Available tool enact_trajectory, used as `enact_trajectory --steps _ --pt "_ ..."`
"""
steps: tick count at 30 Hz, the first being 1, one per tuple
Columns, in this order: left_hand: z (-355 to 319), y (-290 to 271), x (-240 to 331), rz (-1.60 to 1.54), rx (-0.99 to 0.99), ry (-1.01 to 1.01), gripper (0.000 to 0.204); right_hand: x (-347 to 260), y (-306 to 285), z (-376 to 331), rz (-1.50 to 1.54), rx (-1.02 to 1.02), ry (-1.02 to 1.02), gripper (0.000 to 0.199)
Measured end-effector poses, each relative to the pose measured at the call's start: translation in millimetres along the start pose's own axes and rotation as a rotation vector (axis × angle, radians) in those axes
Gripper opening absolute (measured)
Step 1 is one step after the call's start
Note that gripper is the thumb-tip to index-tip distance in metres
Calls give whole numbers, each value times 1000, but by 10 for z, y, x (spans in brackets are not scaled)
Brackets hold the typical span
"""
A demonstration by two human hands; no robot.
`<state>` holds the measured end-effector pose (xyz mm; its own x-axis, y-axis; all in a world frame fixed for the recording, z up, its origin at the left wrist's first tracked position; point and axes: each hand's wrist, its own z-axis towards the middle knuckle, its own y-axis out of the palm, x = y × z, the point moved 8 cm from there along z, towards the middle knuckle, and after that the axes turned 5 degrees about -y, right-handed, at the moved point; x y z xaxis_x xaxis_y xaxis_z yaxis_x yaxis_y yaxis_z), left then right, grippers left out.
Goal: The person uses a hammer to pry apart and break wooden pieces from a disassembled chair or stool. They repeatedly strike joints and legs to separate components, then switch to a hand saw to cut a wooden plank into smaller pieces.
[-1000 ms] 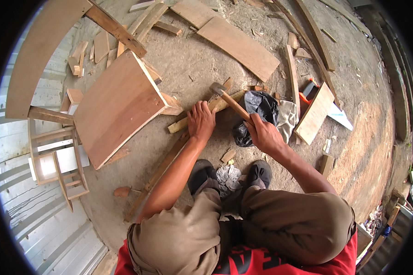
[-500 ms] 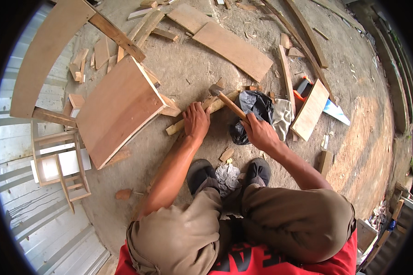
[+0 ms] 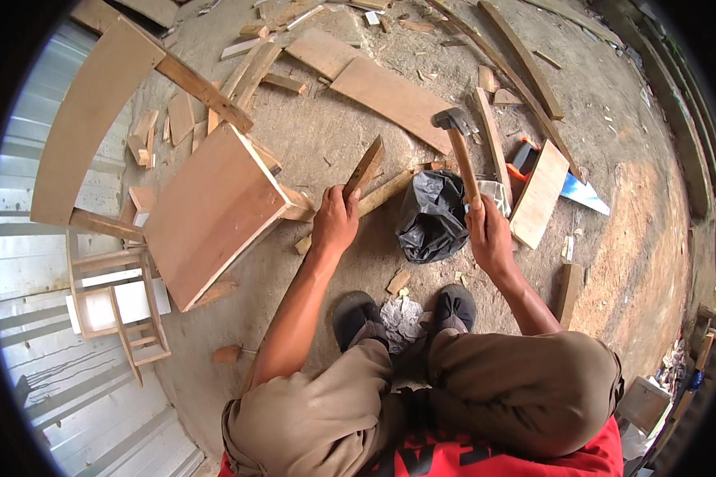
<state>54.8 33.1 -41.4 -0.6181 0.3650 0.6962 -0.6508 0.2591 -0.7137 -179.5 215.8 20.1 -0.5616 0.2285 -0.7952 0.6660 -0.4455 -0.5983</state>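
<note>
My left hand [image 3: 336, 221] is closed around the lower end of a short wooden piece [image 3: 365, 165], which tilts up and to the right. My right hand [image 3: 490, 232] grips the wooden handle of a hammer [image 3: 463, 155], its dark metal head raised at the far end. On the ground beneath the wooden piece lies a longer length of wood [image 3: 386, 192], running slantwise behind my left hand. A crumpled black plastic bag [image 3: 429, 224] sits between my two hands, beside the hammer handle.
To the left stands a wooden panel [image 3: 215, 215] with legs. A handsaw [image 3: 585, 195] lies partly under a pale board [image 3: 541, 192] at right. Flat plywood sheets [image 3: 390, 99] and long timbers [image 3: 521, 60] lie farther off. A small wooden frame [image 3: 119, 306] is at far left, by corrugated metal.
The short wooden piece has been lifted off the longer wood in my left hand. My right hand has moved right with the hammer, whose head now points up and away.
</note>
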Motion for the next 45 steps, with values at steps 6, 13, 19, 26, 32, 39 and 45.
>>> enact_trajectory --steps 6,13,19,26,32,39,45 --pt "173 -32 216 -439 -363 -248 50 274 59 -91 365 -37 164 30" --pt "207 -112 452 -682 -530 -342 51 -157 227 -156 481 -124 242 36" --pt "193 -142 535 -691 -509 -369 49 -404 538 -212 331 -127 112 41" --pt "161 -206 749 -726 -537 -313 47 -474 640 -310 254 -40 55 32" --pt "201 -276 742 -750 -527 -331 46 -632 633 -227 240 -100 -6 34" --pt "166 -303 899 -594 -552 -122 44 -622 479 -296 239 -128 -54 30" --pt "274 -544 946 -387 -456 -2 47 -816 50 -118 575 -588 233 26"
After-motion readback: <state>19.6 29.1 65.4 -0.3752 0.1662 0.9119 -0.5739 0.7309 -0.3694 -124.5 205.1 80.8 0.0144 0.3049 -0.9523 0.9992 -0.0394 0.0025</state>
